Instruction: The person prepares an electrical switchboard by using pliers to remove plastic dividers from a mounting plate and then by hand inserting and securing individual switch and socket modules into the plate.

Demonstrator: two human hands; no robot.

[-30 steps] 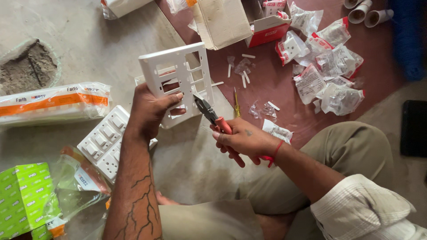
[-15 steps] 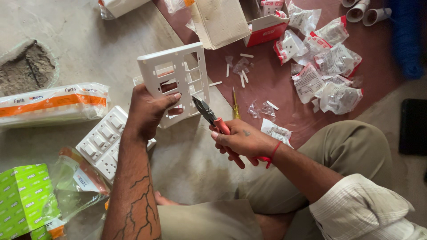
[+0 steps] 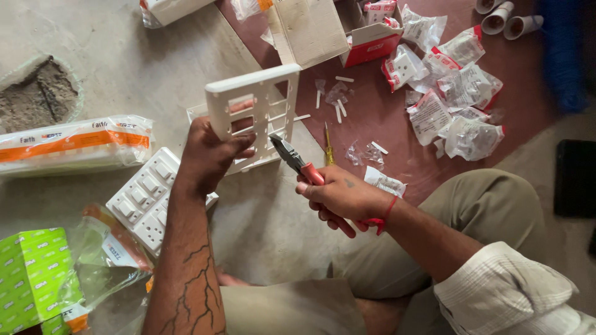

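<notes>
The left hand (image 3: 208,155) gripped the white switch plate (image 3: 254,115) by its lower left corner, tilted up off the floor (image 3: 112,68), its long axis running up and away from the person. The right hand (image 3: 341,195) was closed around the red-handled pliers (image 3: 298,162), whose nose pointed up-left, just beside the plate's lower right edge.

Grey concrete floor (image 3: 112,68); maroon mat (image 3: 385,124) at far right carrying bagged sockets (image 3: 462,105), screwdriver (image 3: 327,146). Switch panel (image 3: 146,198), green box (image 3: 31,276) near left edge.
</notes>
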